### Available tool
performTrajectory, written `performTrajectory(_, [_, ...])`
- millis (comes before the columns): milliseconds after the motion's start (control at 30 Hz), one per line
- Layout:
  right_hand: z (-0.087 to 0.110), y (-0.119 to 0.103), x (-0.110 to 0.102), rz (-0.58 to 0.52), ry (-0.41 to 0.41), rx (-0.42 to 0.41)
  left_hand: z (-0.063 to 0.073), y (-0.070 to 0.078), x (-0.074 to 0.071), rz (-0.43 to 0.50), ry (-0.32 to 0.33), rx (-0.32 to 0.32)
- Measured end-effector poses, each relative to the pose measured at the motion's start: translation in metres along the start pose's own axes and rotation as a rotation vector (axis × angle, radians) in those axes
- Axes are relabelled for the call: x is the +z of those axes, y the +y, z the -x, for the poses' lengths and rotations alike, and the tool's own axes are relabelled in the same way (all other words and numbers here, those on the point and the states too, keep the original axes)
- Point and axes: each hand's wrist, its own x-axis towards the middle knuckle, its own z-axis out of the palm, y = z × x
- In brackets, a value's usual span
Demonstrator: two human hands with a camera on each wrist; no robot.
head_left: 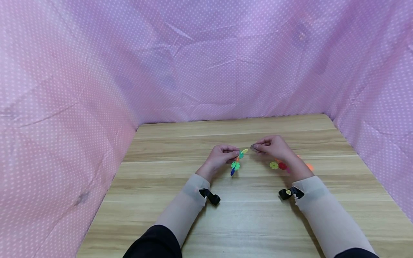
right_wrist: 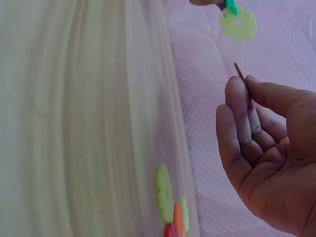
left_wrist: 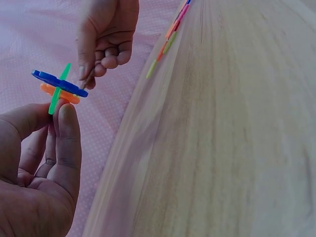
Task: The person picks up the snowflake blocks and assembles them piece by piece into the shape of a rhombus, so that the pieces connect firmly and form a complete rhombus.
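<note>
My left hand pinches a small chain of notched plastic snowflake discs joined edge to edge. In the head view the chain shows a green disc, a dark blue one, some orange, and a yellow disc at its far end. The left wrist view has the blue disc crossing a green one above my fingertips. Between thumb and forefinger my right hand pinches a brown-grey disc, seen edge-on in the right wrist view. This disc is a short gap away from the chain's yellow end.
On the wooden table, under my right forearm, lie more loose discs: a yellow-green one, a red one and an orange one. A pink dotted cloth hangs behind the table and on both sides.
</note>
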Motion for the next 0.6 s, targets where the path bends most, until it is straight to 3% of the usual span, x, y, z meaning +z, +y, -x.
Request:
performTrajectory(200, [-0.0015, -0.0031, 0.0058, -0.072, -0.042, 0.011, 0.0002, 0.0008, 0.0018, -0.007, -0.005, 0.000])
performTrajectory(600, [-0.0002, -0.0041, 0.0081, -0.107, -0.078, 0.001, 0.0007, 0.0003, 0.0029, -0.018, -0.004, -0.002])
